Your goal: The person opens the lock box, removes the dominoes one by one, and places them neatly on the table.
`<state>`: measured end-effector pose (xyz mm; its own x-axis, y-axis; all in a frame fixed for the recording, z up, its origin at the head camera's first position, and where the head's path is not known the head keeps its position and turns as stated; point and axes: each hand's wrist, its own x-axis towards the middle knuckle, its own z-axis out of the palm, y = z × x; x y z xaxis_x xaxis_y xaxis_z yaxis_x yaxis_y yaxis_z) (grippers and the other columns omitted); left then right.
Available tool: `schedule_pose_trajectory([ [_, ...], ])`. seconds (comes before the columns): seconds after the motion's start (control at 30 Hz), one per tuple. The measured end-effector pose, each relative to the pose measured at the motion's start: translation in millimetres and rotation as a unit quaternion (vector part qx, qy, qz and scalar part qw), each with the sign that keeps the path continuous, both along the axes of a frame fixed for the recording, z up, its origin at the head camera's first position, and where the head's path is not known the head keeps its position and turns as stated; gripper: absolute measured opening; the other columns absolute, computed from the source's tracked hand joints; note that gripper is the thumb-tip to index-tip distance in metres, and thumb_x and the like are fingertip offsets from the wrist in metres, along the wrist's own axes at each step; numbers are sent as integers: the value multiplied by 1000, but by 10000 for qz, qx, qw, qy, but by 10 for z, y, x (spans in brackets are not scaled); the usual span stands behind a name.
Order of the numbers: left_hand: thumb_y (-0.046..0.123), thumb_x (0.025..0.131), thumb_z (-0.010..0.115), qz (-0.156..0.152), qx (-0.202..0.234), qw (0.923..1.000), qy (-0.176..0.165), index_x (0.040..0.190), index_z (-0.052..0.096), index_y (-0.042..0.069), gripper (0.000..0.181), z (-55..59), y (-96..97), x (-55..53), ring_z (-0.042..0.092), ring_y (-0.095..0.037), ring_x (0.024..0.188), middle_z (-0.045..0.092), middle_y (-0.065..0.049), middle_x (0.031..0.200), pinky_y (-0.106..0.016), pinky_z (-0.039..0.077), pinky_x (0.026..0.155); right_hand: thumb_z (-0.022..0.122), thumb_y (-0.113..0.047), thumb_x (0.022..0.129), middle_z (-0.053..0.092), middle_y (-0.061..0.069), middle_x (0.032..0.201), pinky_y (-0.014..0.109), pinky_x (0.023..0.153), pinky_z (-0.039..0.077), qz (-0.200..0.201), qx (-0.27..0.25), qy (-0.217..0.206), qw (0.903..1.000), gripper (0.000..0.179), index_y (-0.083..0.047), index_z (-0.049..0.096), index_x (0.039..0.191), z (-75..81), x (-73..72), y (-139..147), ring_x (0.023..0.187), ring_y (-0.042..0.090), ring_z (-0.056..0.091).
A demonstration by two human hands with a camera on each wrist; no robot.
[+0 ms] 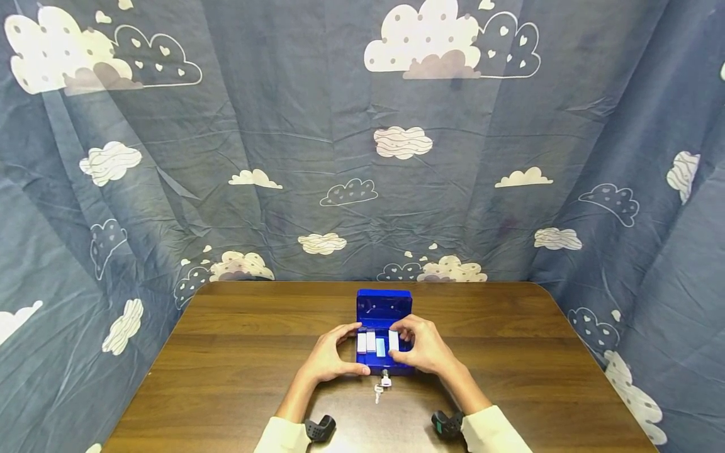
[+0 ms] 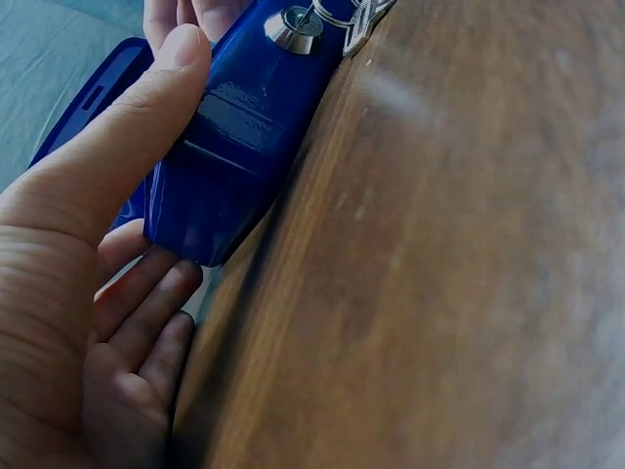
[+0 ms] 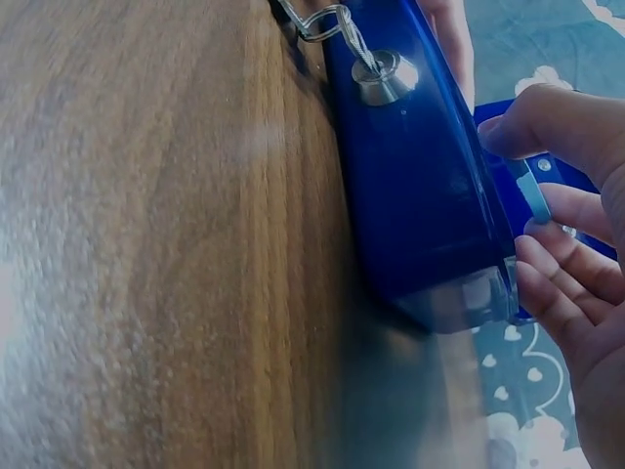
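Note:
A blue metal cash box (image 1: 375, 363) stands on the table with its lid (image 1: 384, 307) raised at the back. My left hand (image 1: 330, 357) grips its left side, thumb at the front edge and fingers toward the back corner. At the box's right side, my right hand (image 1: 421, 345) pinches a small pale rectangular block (image 1: 393, 340) between thumb and fingers. That block shows a light-blue edge (image 3: 532, 192) in the right wrist view. Inside the box, two white blocks (image 1: 366, 341) lie side by side at the left, and a light-blue block (image 1: 381, 347) lies near the middle.
A key (image 1: 386, 380) sits in the front lock, and a second key (image 1: 378, 394) hangs from its ring onto the brown wooden table (image 1: 255, 352). Dark wristbands (image 1: 320, 428) are on both wrists. A grey-blue cloud-print curtain (image 1: 294, 145) surrounds the table's back and sides.

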<state>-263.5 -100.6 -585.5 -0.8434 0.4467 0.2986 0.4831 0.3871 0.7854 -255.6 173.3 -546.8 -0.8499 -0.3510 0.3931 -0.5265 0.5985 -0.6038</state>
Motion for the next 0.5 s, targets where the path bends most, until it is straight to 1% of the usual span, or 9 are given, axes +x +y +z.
schedule_pose_trajectory([
  [0.2, 40, 62, 100, 15, -15, 10000, -11, 146, 56, 12, 98, 0, -2, -1, 64, -23, 125, 68, -8, 135, -46, 52, 109, 93, -18, 65, 65, -3, 90, 23, 67, 56, 14, -101, 49, 9999, 42, -10, 76, 103, 1, -6, 37, 77, 12, 61],
  [0.37, 40, 62, 100, 17, -20, 10000, -37, 146, 56, 12, 98, -6, -2, 1, 64, -23, 125, 68, -7, 135, -44, 52, 109, 93, -17, 64, 66, 0, 89, 24, 66, 57, 78, -163, 223, 9996, 43, -7, 76, 102, 5, 0, 67, 77, 14, 62],
  [0.5, 39, 63, 100, 1, -34, 10000, -40, 146, 56, 12, 98, -1, -2, 0, 64, -24, 125, 68, -8, 135, -45, 52, 110, 93, -18, 65, 67, 0, 89, 22, 67, 56, -20, -125, 153, 9998, 43, -9, 77, 103, 10, 2, 99, 77, 12, 61],
])
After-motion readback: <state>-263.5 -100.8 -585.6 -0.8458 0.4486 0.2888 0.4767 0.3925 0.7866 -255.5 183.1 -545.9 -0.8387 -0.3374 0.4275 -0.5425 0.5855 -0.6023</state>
